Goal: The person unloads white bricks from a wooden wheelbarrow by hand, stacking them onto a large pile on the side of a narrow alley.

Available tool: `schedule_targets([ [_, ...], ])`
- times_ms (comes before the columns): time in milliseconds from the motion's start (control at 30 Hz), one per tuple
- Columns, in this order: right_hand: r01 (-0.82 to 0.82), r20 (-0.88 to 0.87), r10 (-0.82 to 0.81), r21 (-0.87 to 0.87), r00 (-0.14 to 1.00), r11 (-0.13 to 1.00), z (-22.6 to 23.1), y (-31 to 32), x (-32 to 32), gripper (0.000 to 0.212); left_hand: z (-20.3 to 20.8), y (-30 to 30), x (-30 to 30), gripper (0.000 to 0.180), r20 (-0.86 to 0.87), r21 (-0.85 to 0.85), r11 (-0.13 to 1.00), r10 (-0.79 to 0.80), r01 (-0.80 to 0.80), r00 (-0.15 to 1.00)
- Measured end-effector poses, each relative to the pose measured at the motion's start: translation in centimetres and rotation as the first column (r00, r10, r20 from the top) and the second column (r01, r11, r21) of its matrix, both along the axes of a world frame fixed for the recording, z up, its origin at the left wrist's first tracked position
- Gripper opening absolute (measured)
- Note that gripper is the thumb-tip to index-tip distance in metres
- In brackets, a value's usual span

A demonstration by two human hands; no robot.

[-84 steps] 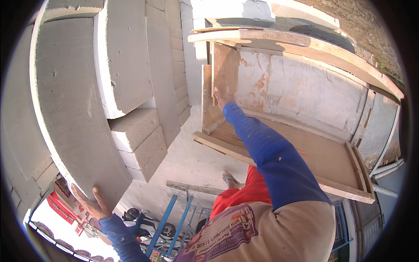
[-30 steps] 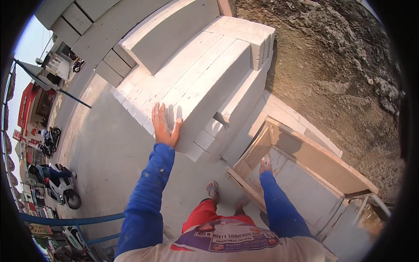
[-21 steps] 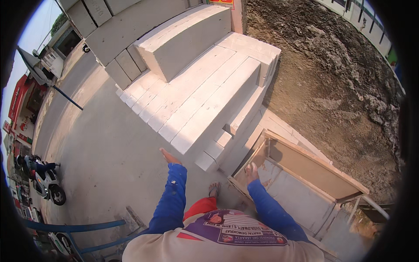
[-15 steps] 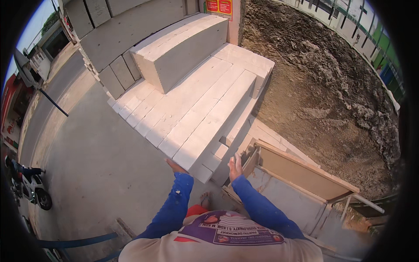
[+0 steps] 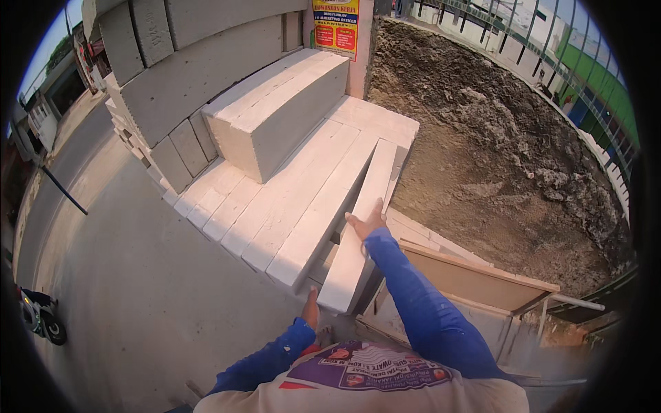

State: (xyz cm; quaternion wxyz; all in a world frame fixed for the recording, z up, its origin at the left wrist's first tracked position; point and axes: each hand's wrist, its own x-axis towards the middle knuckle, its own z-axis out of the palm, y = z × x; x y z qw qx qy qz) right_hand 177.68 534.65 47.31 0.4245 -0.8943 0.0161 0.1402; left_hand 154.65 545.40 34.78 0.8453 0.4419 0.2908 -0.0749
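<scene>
A long white lightweight concrete block (image 5: 368, 213) slants away from the right edge of the stack, with a narrow wedge-shaped gap between it and the neighbouring block. Across its upper right side lies my right hand (image 5: 369, 221), closed on it, thumb over the top face. My left hand (image 5: 311, 310) is at the block's near left corner, where it appears to grip the end; its fingers are partly hidden. Flat rows of similar blocks (image 5: 303, 182) form the top of the stack to the left.
A bigger pile of blocks (image 5: 275, 113) sits farther back, against a block wall (image 5: 200, 62). To the right stand a wooden-edged trough-like frame (image 5: 475, 275) and a dirt mound (image 5: 475, 138). Grey paving (image 5: 151, 275) and a parked motorbike (image 5: 43, 316) are left.
The rightmost block has swung rightward, away from the row. My right hand has moved up and onto it; my left hand has shifted right and nearer to me. The view has shifted slightly.
</scene>
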Motion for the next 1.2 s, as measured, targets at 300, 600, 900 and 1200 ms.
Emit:
schedule_targets([
  [300, 0.074, -0.237, -0.189, -0.422, 0.953, 0.904, 1.6, 3.5, 6.0, 0.127, 12.2, 3.9, -1.3, 0.044, 0.275, 0.740, 0.658, -0.107, -0.139, 0.956],
  [600, 0.096, -0.100, -0.127, -0.267, 0.987, 0.959, -0.8, -3.9, 5.7, 0.129, 9.0, 6.1, 7.6, 0.066, 0.160, 0.940, -0.257, -0.248, -0.224, 0.955],
  [900, -0.105, -0.051, 0.096, -0.193, 0.994, 0.976, 0.2, -20.6, 3.8, 0.127, 10.1, 5.2, 7.9, 0.092, -0.125, 0.912, -0.401, -0.063, 0.089, 0.990],
  [1200, -0.392, -0.105, 0.383, -0.403, 0.918, 0.827, 1.0, -42.7, -2.3, 0.118, 11.9, 3.2, 9.1, 0.102, -0.331, 0.808, -0.486, 0.094, 0.334, 0.939],
])
